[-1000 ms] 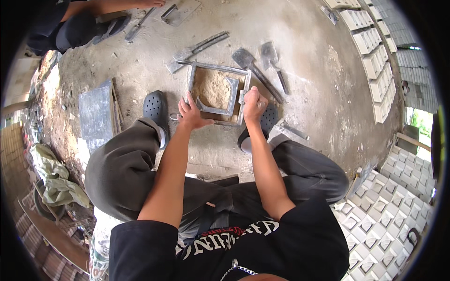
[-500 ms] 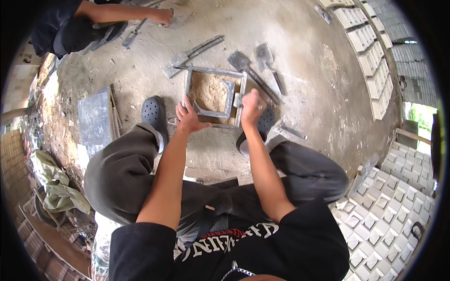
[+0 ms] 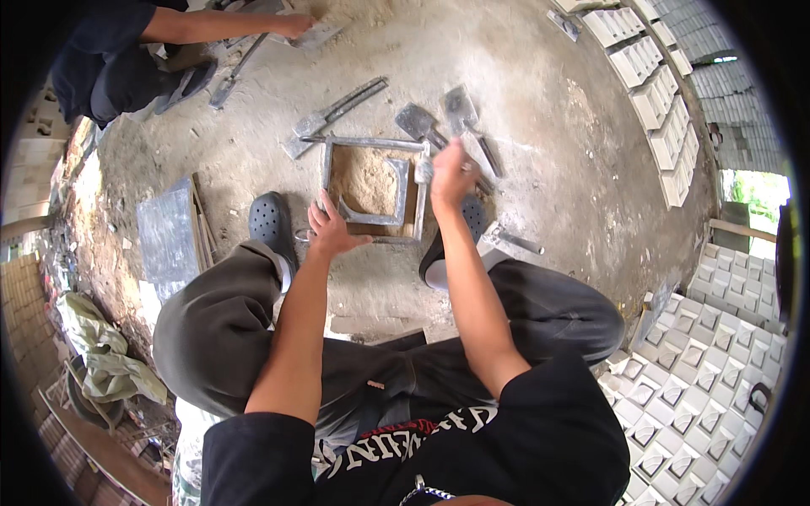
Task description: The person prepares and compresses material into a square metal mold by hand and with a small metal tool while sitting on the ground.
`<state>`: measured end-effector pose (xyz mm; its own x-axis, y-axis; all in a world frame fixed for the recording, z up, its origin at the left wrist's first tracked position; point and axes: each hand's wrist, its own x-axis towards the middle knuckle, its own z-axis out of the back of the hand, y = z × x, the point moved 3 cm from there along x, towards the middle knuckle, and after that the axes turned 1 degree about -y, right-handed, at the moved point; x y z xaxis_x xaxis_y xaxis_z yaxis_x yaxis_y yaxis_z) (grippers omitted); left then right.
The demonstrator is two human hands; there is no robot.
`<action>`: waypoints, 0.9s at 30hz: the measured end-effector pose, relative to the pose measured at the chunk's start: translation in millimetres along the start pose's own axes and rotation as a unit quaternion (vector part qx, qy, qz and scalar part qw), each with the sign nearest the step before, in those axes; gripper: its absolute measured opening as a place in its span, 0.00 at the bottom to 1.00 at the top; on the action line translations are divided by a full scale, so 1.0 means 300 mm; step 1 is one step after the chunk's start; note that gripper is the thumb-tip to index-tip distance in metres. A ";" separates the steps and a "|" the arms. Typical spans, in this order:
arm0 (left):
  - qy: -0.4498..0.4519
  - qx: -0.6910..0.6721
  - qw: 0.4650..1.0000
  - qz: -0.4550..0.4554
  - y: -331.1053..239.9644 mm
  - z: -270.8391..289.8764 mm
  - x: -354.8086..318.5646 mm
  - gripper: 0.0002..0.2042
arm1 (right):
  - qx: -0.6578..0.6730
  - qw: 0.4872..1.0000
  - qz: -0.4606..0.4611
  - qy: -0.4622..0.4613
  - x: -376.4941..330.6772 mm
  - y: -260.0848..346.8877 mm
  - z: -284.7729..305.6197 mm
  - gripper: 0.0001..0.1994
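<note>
On the floor between my feet lies a square grey mould frame [image 3: 327,164]. Pale sandy powder [image 3: 361,175] fills part of it, beside a grey insert [image 3: 399,194] with a curved inner edge. My left hand [image 3: 331,232] rests at the frame's near left corner, fingers spread and thumb stretched along the near side. My right hand [image 3: 454,175] is closed around what looks like a hammer [image 3: 423,172], its grey head at the frame's right side. Its handle is mostly hidden by the hand, which is slightly blurred.
Trowels [image 3: 415,121] and a flat-bladed tool [image 3: 461,110] lie beyond the frame, with metal bars [image 3: 346,105] further left. Grey boards [image 3: 169,228] lie at left. A co-worker's arm [image 3: 215,27] reaches in at upper left. Pale blocks [image 3: 637,63] line the right side.
My right hand has risen slightly with the hammer, toward the frame's far right corner. My left hand stays at the near left corner. The view has shifted a little.
</note>
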<state>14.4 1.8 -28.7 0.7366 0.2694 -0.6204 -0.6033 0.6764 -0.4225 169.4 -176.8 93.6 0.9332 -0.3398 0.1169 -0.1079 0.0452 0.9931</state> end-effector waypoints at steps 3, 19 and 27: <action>-0.024 -0.008 0.999 -0.026 -0.002 -0.021 0.029 0.74 | -0.082 0.987 -0.058 0.128 0.079 -0.050 -0.066 0.25; 0.024 0.012 0.999 0.022 -0.015 0.033 -0.019 0.72 | -0.117 0.982 -0.072 0.126 -0.028 -0.030 -0.045 0.26; 0.028 -0.008 0.999 0.029 -0.011 0.035 -0.035 0.71 | -0.173 0.966 -0.096 0.167 0.060 -0.042 -0.083 0.26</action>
<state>11.9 4.1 -13.8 0.6815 0.2690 -0.6806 -0.6504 0.6489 -0.3948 196.0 -160.2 82.9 0.9894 -0.0542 -0.1346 0.1450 0.3417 0.9286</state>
